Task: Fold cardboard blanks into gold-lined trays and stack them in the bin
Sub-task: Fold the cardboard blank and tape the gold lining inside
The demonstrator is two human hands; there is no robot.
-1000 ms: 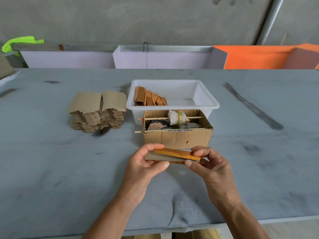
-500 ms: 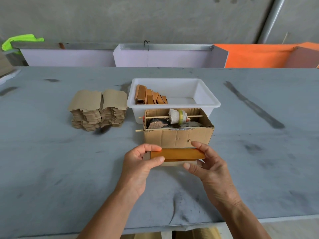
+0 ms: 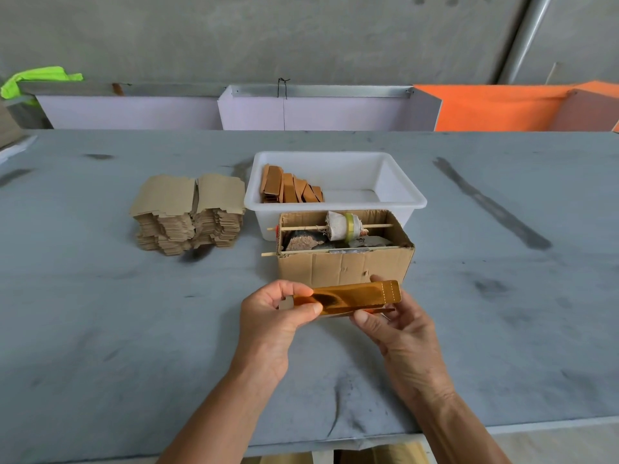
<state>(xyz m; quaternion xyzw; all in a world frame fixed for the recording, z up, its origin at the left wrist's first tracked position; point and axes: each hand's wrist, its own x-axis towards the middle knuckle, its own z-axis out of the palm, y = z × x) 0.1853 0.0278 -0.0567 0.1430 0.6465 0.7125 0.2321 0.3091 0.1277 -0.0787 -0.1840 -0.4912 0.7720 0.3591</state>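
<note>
A grey, scuffed tabletop (image 3: 100, 329) is shown, bounded at its far edge by white panels (image 3: 134, 112) and an orange panel (image 3: 495, 108) set against a concrete wall (image 3: 301, 35). A bright green cloth (image 3: 37, 80) is seen at the far left corner, and a grey pipe (image 3: 522, 38) is seen running up the wall at the far right.

Near the middle of the tabletop a white bin (image 3: 398, 182) is placed; folded trays (image 3: 289, 189) are stacked on edge against its left wall. Just left of the bin, a stack of cardboard blanks (image 3: 187, 216) is set down. Touching the near wall of the bin, an open cardboard box (image 3: 341, 266) is placed, across which a wooden stick (image 3: 301, 228) carrying a tape roll (image 3: 345, 225) is laid.

Just in front of the box, above the tabletop and toward its near edge, a gold-lined blank (image 3: 355, 296) is held lengthwise between both hands, its gold face turned upward. Its left end is pinched by the left hand (image 3: 274, 316), with the thumb laid on the gold face and the fingers curled behind. Its right end is held by the right hand (image 3: 398, 326), with the thumb at the lower edge and the fingers hidden behind the card. Both forearms are extended from the near edge.
</note>
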